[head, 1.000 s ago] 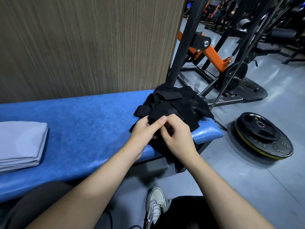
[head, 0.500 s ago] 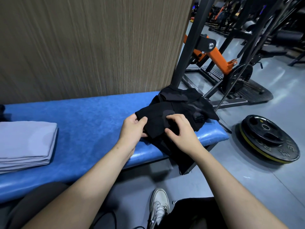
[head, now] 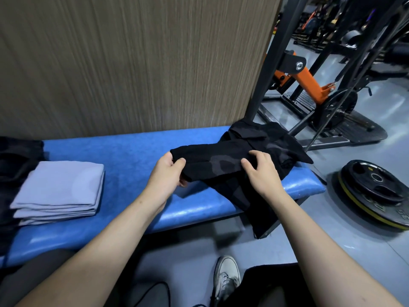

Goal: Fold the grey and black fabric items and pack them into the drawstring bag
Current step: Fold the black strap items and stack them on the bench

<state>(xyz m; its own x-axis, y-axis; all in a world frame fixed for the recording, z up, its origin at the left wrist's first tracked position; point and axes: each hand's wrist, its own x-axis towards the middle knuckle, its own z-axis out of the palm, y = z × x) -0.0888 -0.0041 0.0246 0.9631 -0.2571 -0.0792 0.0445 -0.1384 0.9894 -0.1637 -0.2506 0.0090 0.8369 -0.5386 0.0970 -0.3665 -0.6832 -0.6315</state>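
I am folding the black cloth (head: pixel 212 165) on the bench (head: pixel 132 156): my left hand (head: pixel 168 171) pinches its end, my right hand (head: pixel 261 171) presses flat. Next, I should probably fold it over.

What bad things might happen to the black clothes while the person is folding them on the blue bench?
1. Part of the black clothes hangs over the front edge of the blue bench, so the pile might slide onto the floor.
2. The left hand pinches only one end and the right hand presses the middle, so the fold may come loose.
3. The weight plate lies close by on the floor; dropped fabric could land on it and get dirty.
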